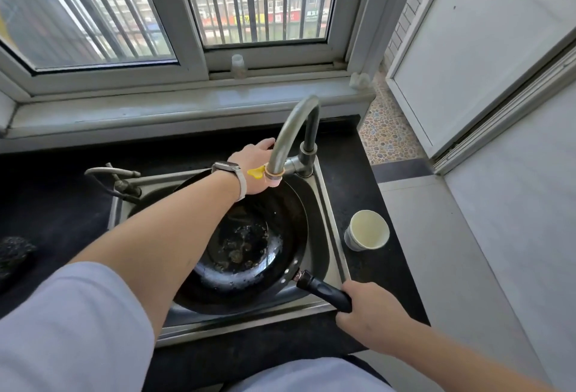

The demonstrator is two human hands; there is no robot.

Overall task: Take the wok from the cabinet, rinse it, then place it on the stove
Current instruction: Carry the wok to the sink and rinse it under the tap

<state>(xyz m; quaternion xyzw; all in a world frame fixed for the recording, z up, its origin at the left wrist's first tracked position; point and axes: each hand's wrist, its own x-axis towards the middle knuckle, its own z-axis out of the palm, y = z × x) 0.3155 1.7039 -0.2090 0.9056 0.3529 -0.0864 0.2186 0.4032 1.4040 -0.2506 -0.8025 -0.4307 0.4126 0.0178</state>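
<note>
A black wok (pixel 249 248) with wet residue in its bottom rests inside the steel sink (pixel 335 235). My right hand (pixel 371 307) grips its black handle (pixel 324 290) at the sink's front right corner. My left hand (pixel 255 170), with a watch on the wrist, reaches over the wok to the curved grey faucet (pixel 296 129); its fingers go behind the spout, so I cannot tell what they touch. No water stream is visible from the spout mouth, which carries a yellow tag (pixel 256 172).
A white paper cup (pixel 367 231) stands on the black counter (pixel 349 154) right of the sink. A second small tap (pixel 117 179) sits at the sink's left rear. A dark scrubber (pixel 15 254) lies far left. The window sill (pixel 187 104) holds a small bottle (pixel 238 66).
</note>
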